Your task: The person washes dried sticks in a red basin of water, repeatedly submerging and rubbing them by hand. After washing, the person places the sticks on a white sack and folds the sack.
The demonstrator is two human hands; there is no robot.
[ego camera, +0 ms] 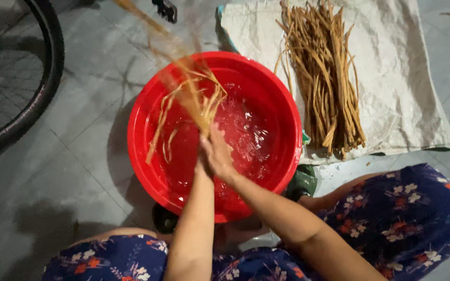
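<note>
A bundle of wet tan stalks (196,99) is held over a red plastic basin (147,156), its lower end pinched between the two hands and its upper end fanning out to the upper left, blurred in the frame. Several strands hang loose and curve down toward the water (246,135), which is rippled and splashed. The stalks appear long, thin and pliant; judged from their droop, they are light, limp when soaked and likely slippery, so the firmest hold would be low on the gathered end where the strands lie together, rather than on the splayed tips. The right hand (217,151) is closed around that gathered end. The left hand (202,165) lies just behind and beneath it, mostly hidden, and whether it is clasped on the stalks cannot be determined. Both forearms reach in from the bottom edge, flanked by knees in dark blue floral cloth (407,208). To the right of the basin, a pale woven sack (407,78) is spread on the grey tiled floor (79,171), carrying a heap of dry stalks (324,78) laid roughly parallel. A bicycle wheel (48,67) stands at the upper left, well apart from the basin.
</note>
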